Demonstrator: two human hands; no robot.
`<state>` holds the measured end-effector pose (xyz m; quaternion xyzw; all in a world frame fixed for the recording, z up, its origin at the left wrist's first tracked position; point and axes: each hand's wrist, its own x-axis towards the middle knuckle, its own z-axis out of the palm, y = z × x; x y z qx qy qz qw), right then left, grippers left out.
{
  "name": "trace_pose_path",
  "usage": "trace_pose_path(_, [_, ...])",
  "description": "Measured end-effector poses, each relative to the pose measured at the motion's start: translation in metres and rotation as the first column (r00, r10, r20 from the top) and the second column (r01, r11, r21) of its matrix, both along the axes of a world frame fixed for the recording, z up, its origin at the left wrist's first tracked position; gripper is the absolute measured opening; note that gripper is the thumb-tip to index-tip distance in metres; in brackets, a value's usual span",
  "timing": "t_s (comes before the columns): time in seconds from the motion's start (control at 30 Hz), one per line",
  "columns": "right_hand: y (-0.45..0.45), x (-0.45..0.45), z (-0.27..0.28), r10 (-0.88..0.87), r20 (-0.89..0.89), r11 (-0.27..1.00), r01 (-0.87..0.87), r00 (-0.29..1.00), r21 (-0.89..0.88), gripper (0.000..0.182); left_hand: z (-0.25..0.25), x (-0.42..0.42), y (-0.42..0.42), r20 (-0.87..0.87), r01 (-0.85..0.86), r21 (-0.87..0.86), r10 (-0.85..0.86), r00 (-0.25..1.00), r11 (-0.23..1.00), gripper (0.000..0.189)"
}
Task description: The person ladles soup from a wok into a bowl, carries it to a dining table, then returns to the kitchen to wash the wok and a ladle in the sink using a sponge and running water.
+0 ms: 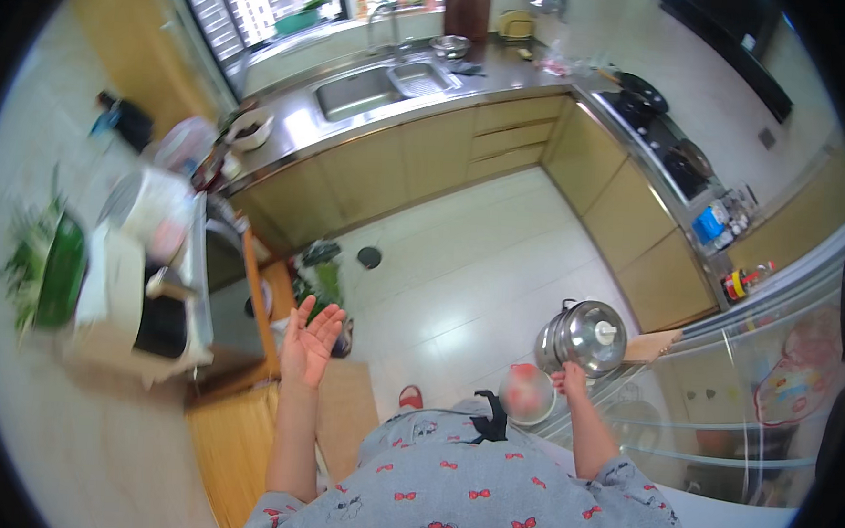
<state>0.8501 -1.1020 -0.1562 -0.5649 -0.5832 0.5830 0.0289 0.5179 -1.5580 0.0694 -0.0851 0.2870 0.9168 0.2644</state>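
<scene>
My left hand [311,340] is raised, palm up with the fingers spread, and holds nothing. It is beside the wooden cabinet at the left. My right hand [569,379] is low at the right, its fingers curled near the base of a lidded stainless steel steamer pot [565,339]. A round whitish container [528,397] with something red in or on it is close beside those fingers. It is blurred, so whether the hand grips its rim or only passes over it is unclear. The pot's lid [594,337] has a pale knob.
A glass-fronted cabinet [716,401] curves along the right. Ahead, a steel counter [297,125] holds a sink [356,94]; a gas hob [655,140] is on the right-hand counter. At left are a microwave [231,283], green vegetables [60,266] and an open wooden door [347,410].
</scene>
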Motion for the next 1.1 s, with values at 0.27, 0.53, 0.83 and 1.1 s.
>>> trace_pose_path(0.27, [0.031, -0.031, -0.023, -0.27, 0.051, 0.961, 0.272, 0.962, -0.051, 0.033, 0.017, -0.187, 0.205, -0.079, 0.341, 0.031, -0.338, 0.938, 0.939, 0.032])
trace_pose_path(0.53, [0.178, -0.15, -0.065, -0.419, 0.026, 0.9, 0.419, 0.908, -0.119, 0.03, -0.001, -0.303, 0.397, 0.01, 0.41, -0.075, -0.411, 0.912, 0.909, 0.024])
trace_pose_path(0.83, [0.441, -0.376, 0.02, -0.318, -0.202, 0.94, 0.336, 0.926, 0.064, 0.037, -0.004, -0.477, 0.603, -0.055, 0.366, -0.232, -0.387, 0.92, 0.901, 0.016])
trace_pose_path(1.1, [0.682, -0.488, 0.103, -0.329, -0.304, 0.807, 0.433, 0.894, 0.401, 0.039, -0.021, -0.587, 0.884, -0.255, 0.43, -0.666, -0.728, 0.637, 0.609, 0.039])
